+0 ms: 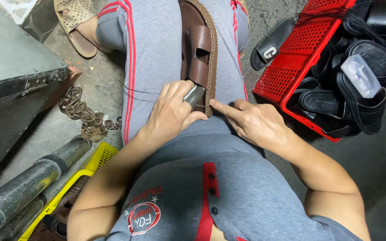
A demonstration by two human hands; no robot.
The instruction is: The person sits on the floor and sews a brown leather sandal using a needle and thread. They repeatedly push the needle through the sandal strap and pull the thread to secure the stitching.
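A brown leather sandal with a stitched rim lies lengthwise between my thighs on grey trousers with red stripes. My left hand is closed around a small grey metal tool, whose tip rests against the sandal's near end. A thin dark thread runs left from the hand across my thigh. My right hand lies on my right thigh, fingers curled, its forefinger stretched out and touching the sandal's near edge.
A red plastic crate with black sandals and a clear plastic box stands at the right. A black slide lies beside it. A rusty chain, dark metal box, pipe and yellow crate lie left.
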